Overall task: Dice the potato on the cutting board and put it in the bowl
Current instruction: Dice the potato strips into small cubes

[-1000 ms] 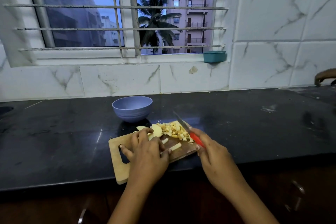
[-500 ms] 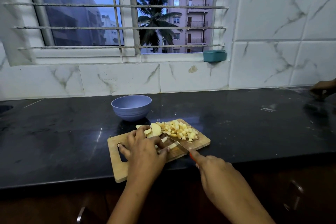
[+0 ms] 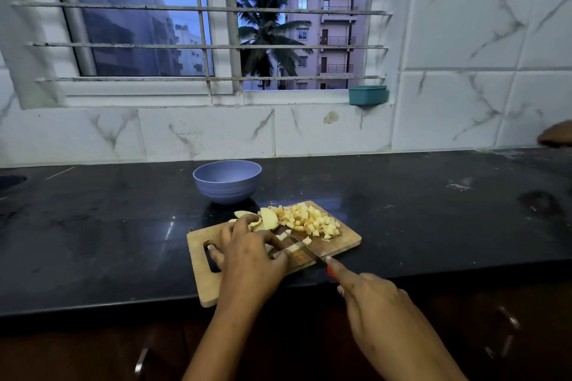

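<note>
A wooden cutting board (image 3: 343,240) lies on the black counter near its front edge. A heap of diced potato (image 3: 312,221) covers the board's far right part, with larger potato slices (image 3: 268,217) beside it. My left hand (image 3: 250,252) pins a pale potato strip (image 3: 292,248) to the board with curled fingertips. My right hand (image 3: 371,297) grips a red-handled knife (image 3: 305,247), forefinger along its spine, the blade lying across the strip. The lilac bowl (image 3: 227,181) stands just behind the board; I cannot see its inside.
The black counter (image 3: 433,210) stretches wide to both sides. A teal tub (image 3: 367,95) sits on the window sill. Another person's hand (image 3: 555,134) shows at the far right edge by the tiled wall. Cabinet handles (image 3: 140,360) lie below the counter front.
The knife came down from above the diced heap and now lies across the strip beside my left fingers. My right hand drew back toward me. My left hand stayed in place.
</note>
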Demonstrator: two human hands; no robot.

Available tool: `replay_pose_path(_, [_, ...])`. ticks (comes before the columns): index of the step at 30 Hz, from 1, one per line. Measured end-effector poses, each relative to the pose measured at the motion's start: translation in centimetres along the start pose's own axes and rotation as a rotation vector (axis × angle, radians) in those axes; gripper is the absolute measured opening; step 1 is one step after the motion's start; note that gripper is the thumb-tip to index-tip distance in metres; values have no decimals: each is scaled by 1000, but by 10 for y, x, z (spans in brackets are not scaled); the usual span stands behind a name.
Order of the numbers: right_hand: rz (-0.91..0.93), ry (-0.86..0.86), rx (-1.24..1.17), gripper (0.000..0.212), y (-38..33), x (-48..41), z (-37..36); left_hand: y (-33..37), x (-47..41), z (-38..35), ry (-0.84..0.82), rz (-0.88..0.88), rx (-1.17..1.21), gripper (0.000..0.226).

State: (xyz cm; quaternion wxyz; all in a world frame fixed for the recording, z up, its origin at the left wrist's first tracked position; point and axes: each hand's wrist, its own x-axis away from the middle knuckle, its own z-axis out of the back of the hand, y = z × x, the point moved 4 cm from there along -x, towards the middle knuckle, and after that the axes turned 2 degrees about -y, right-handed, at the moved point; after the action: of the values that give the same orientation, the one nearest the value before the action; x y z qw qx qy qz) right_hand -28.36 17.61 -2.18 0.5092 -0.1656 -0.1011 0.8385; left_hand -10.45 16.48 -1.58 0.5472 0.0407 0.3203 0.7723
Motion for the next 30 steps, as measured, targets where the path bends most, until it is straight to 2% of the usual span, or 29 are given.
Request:
replay_pose_path(8, [19, -16, 69, 57, 1, -5, 3, 1, -2, -2, -11, 33, -84, 29])
replay_pose_path(12, [52, 46, 108, 58, 1, -6, 0, -1, -1, -2, 18, 50, -74, 29])
replay_pose_path(19, [85, 115, 5, 51, 1, 0, 7, 0, 1, 1, 34, 37, -22, 22])
replay_pose_path(24, [79, 36, 31, 49, -5, 7, 12, -3, 2, 3, 61, 19, 43, 13])
replay_pose_path(30, [53, -26, 146, 63, -5, -2, -5, -3, 1, 3, 59, 7, 46, 10])
